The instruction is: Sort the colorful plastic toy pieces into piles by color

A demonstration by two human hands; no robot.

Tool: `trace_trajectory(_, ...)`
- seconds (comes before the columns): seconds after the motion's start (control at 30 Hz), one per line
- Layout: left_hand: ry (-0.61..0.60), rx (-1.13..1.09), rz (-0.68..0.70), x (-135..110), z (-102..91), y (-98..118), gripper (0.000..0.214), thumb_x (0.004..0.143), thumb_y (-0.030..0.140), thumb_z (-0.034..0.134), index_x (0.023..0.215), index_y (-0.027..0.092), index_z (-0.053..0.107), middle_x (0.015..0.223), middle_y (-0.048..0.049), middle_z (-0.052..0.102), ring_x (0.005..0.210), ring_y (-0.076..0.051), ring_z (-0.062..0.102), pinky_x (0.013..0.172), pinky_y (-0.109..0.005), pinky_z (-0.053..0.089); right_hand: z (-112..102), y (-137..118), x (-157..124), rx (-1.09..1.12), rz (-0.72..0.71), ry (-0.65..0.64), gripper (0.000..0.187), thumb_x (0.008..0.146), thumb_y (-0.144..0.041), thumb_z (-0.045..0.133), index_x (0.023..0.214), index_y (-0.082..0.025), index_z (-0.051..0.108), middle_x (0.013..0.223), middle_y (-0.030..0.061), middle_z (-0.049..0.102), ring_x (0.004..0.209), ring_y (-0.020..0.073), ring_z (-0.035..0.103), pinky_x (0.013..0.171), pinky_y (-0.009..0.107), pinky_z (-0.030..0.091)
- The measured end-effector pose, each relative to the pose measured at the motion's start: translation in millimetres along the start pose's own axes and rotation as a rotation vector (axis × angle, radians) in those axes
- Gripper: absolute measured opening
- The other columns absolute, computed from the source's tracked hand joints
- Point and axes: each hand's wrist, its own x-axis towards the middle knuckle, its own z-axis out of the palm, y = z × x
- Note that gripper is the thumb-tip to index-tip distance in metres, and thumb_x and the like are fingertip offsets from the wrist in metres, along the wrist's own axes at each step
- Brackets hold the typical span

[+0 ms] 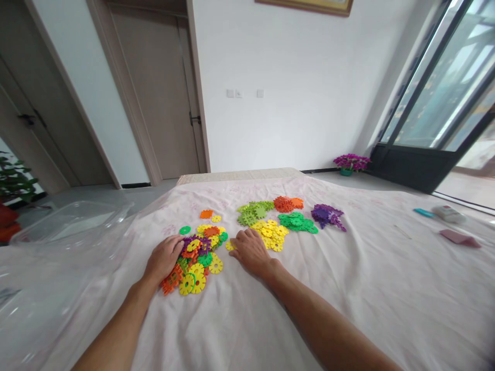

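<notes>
My left hand [164,257], loosely curved, rests against the left side of a mixed pile of plastic pieces [200,260]. My right hand [251,251], fingers bent, meets a yellow disc [229,246] beside a yellow heap [276,234]; I cannot tell whether either grips anything.

The right grip [249,250] hides part of a yellow disc [229,246]; the left grip [164,256] covers one edge of the mixed pile [204,259]. The top edge crops a framed picture [309,6], the left edge a leafy plant [17,180]. A thin item [402,232] at far right is too small to identify.
</notes>
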Motion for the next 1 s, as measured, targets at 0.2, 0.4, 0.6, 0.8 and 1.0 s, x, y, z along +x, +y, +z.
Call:
trace_trajectory(0.2, 0.005, 0.009, -0.007, 0, -0.5, 1, 0.049, 0.094, 0.044, 0.030, 0.116, 0.018, 0.066, 0.127, -0.0070, 0.064, 0.121, -0.021, 0.056, 0.108, -0.035, 0.040, 2, 0, 2, -0.020, -0.005, -0.007, 0.029, 0.097, -0.041, 0.049, 0.088, -0.020, 0.068, 0.089, 0.0069, 0.063, 0.092, 0.0211, 0.051, 0.085, 0.033, 0.032)
trace_trajectory(0.4, 0.012, -0.006, -0.003, 1, 0.4, -1, 0.047, 0.093, 0.043, 0.033, 0.115, 0.019, 0.067, 0.126, -0.0067, 0.065, 0.120, -0.021, 0.057, 0.108, -0.037, 0.040, -2, 26, -1, 0.067, 0.216, 0.125, 0.031, 0.101, -0.030, 0.041, 0.086, -0.020, 0.066, 0.085, 0.0038, 0.067, 0.084, 0.0169, 0.056, 0.079, 0.029, 0.032)
trace_trajectory(0.6, 0.017, -0.012, -0.001, 0, -1.0, 2, 0.048, 0.093, 0.043, 0.032, 0.115, 0.018, 0.066, 0.125, -0.0075, 0.065, 0.119, -0.021, 0.057, 0.107, -0.036, 0.041, -12, 72, -11, 0.064, 0.562, 0.297, 0.029, 0.099, -0.030, 0.041, 0.098, -0.022, 0.069, 0.094, 0.0047, 0.069, 0.089, 0.0191, 0.057, 0.077, 0.029, 0.032)
trace_trajectory(0.8, 0.024, -0.020, 0.002, 0, -1.1, 2, 0.045, 0.093, 0.041, 0.034, 0.114, 0.019, 0.068, 0.123, -0.0064, 0.066, 0.117, -0.021, 0.058, 0.106, -0.035, 0.042, -10, 82, -16, 0.087, 0.557, 0.419, 0.026, 0.095, -0.025, 0.047, 0.109, -0.024, 0.069, 0.104, 0.0064, 0.066, 0.098, 0.0217, 0.052, 0.085, 0.032, 0.036)
trace_trajectory(1.0, 0.024, -0.028, 0.006, 0, -0.3, 0, 0.045, 0.093, 0.042, 0.035, 0.115, 0.020, 0.067, 0.124, -0.0061, 0.066, 0.118, -0.020, 0.058, 0.106, -0.035, 0.041, -6, 35, -11, 0.290, 0.072, 0.289, 0.021, 0.088, -0.015, 0.055, 0.102, -0.023, 0.069, 0.101, 0.0056, 0.066, 0.096, 0.0202, 0.054, 0.086, 0.032, 0.040)
